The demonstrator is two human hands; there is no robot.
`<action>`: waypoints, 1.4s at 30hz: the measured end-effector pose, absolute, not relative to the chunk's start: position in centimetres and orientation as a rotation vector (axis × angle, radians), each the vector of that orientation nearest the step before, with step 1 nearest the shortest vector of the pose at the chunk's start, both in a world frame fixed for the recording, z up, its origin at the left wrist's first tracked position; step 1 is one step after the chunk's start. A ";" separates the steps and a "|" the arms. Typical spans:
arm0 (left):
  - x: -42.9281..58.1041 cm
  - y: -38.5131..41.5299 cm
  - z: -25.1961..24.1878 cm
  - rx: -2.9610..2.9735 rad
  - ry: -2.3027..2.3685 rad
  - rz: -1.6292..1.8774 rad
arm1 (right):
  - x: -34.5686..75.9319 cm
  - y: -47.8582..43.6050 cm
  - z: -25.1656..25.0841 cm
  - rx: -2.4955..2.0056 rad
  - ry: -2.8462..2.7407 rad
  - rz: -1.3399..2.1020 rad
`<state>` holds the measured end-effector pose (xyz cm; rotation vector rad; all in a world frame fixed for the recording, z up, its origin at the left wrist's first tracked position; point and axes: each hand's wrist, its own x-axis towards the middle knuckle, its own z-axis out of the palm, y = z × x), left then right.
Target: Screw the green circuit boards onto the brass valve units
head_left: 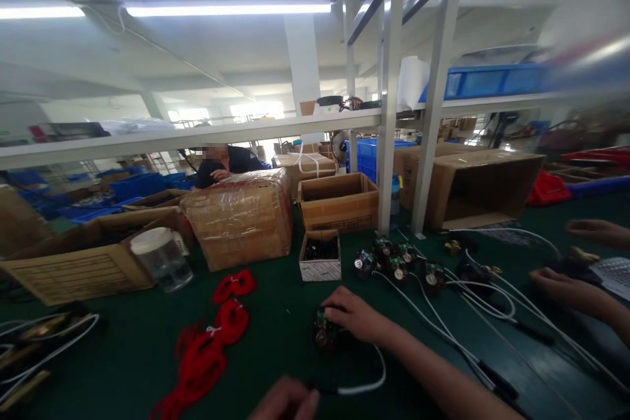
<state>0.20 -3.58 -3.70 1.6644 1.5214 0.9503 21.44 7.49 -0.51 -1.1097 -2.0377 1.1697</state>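
Observation:
My right hand (pixel 352 315) is closed over a small black device with a green circuit board (pixel 323 329), resting on the dark green table. A white cable (pixel 367 386) curves out from near that device and ends in a black sleeve (pixel 322 388). At the bottom edge, my left hand (pixel 288 400) has its fingers closed at the tip of this sleeve; the hand is partly cut off by the frame. Farther right, several similar devices (pixel 399 268) with boards and white cables sit together. Left of my hands lie bundles of red cord (pixel 204 357).
A small box of black parts (pixel 321 268) stands ahead, before a cardboard box (pixel 339 210) and a taped carton (pixel 241 220). A clear jug (pixel 165 262) is at left. A co-worker's hands (pixel 571 289) work at right. Metal posts (pixel 387 144) carry a shelf.

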 end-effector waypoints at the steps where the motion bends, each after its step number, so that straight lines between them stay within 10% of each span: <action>1: -0.1 -3.4 -3.1 1.657 1.575 0.986 | 21.3 7.4 -0.5 -1.096 -2.058 1.151; 10: -0.2 -0.2 1.9 1.654 1.466 1.022 | 23.4 2.1 2.3 -1.193 -2.062 0.835; 20: 1.6 0.6 -0.4 2.092 1.553 0.733 | 23.1 -2.0 -5.5 -0.648 -2.783 0.463; 29: 2.9 -0.1 -0.1 2.049 1.628 0.734 | 26.2 1.1 -0.5 -1.863 -2.413 0.246; 42: 5.0 -1.9 -0.4 2.012 1.750 0.728 | 22.4 3.4 0.5 -1.818 -2.720 0.151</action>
